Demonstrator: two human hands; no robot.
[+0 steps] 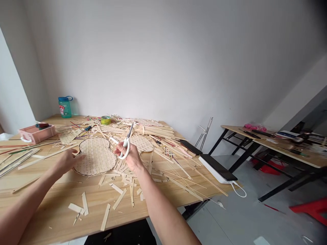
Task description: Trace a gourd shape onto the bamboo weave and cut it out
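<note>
A woven bamboo mat (95,156), rounded and lobed with a dark rim, lies flat on the wooden table (63,207). My left hand (67,161) rests with its fingers at the mat's left edge, holding nothing. My right hand (130,156) is shut on white-handled scissors (126,146), their blades pointing up and away from me, just past the mat's right edge. Behind the scissors lies a second woven piece (141,143). Loose bamboo strips (117,200) are scattered around both hands.
Heaped strips cover the table's far half. A teal water bottle (65,107), a green tape roll (105,119) and a pink box (37,133) stand along the far side. A white power bank (217,168) sits at the right edge. Another cluttered table (270,144) stands to the right.
</note>
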